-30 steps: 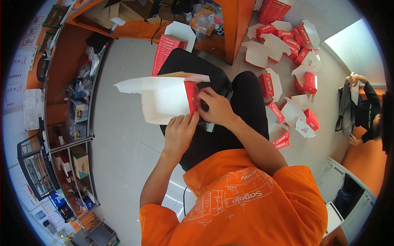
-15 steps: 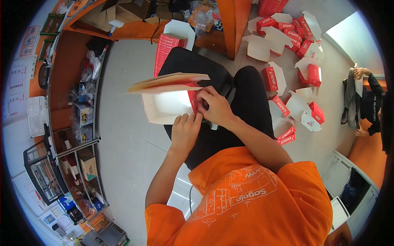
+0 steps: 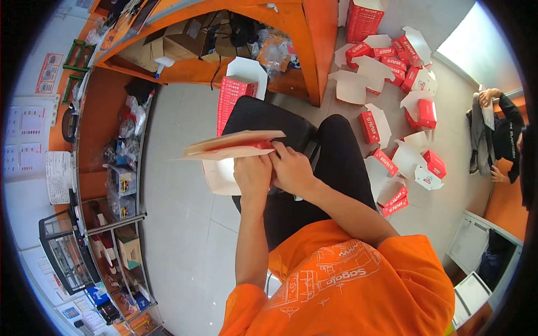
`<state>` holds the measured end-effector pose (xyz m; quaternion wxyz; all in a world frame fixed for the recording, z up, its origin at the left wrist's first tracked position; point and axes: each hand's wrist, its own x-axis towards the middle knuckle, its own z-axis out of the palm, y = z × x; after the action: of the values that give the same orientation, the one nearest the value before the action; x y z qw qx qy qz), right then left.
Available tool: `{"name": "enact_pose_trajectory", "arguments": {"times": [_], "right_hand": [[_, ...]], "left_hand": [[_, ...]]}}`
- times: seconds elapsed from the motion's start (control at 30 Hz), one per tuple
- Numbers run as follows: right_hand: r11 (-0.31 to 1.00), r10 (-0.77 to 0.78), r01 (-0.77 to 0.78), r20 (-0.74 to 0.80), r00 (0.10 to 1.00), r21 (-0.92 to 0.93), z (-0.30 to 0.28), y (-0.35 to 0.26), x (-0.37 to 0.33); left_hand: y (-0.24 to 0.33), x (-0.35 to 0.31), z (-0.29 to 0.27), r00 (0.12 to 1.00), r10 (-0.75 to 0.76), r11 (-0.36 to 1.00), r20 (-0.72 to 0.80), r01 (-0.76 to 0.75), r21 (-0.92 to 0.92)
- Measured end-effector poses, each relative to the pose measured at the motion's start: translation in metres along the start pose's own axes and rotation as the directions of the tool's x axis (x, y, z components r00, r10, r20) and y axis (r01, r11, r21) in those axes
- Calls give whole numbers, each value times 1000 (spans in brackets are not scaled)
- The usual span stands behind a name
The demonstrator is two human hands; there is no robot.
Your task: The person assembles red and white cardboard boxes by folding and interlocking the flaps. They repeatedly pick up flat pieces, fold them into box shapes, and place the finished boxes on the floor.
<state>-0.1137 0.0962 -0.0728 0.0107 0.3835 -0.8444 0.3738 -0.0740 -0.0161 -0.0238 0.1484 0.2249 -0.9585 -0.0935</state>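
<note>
Both hands work at the right end of one red-and-white carton [image 3: 221,176], held in front of the dark trousers [image 3: 344,162]; its raised lid [image 3: 232,147] leans over the white interior. The left hand [image 3: 252,178] has its fingers curled in, grip closed at the carton's right end; the right hand [image 3: 291,172] is just beside it, fingers bent close together against the same end. Exact fingertip contact hidden. Surface below: pale tiled floor [image 3: 179,190], glossy, joint lines visible. Far side: orange cabinet [image 3: 314,56], brown cardboard boxes [image 3: 182,40] and clear plastic bags [image 3: 274,53] on its shelf; a stack of nested red cartons [image 3: 231,106] in front. Right, on the floor: scattered opened cartons [image 3: 417,109], some upright, others tipped; a tall red stack [image 3: 363,25] at the far wall. Far right: another person [image 3: 504,140] in a dark top. Near right: pale lockers [image 3: 466,238]. Left: metal-framed rack [image 3: 115,224] with bagged goods, black-framed glass case [image 3: 66,252], papers [image 3: 25,126] on the wall.
</note>
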Motion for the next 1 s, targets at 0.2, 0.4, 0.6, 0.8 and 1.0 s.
{"name": "enact_pose_trajectory", "arguments": {"times": [0.2, 0.4, 0.6, 0.8, 1.0], "right_hand": [[995, -61, 54, -81, 995, -89, 16, 5, 1], [992, -20, 30, -81, 997, 125, 23, 13, 2], [873, -30, 57, -63, 998, 485, 17, 42, 6], [906, 93, -7, -183, 979, 424, -8, -2, 6], [989, 55, -46, -60, 997, 143, 13, -20, 6]], "left_hand": [[-5, 1, -10, 996, -81, 983, 35, 74, 168], [-5, 18, 2, 978, -87, 957, 190, 30, 287], [1, 30, -12, 876, -200, 976, 439, 135, 173], [-55, -8, -40, 967, -255, 955, -8, 250, -157], [-113, -35, -43, 860, -473, 879, -189, 476, -31]]}}
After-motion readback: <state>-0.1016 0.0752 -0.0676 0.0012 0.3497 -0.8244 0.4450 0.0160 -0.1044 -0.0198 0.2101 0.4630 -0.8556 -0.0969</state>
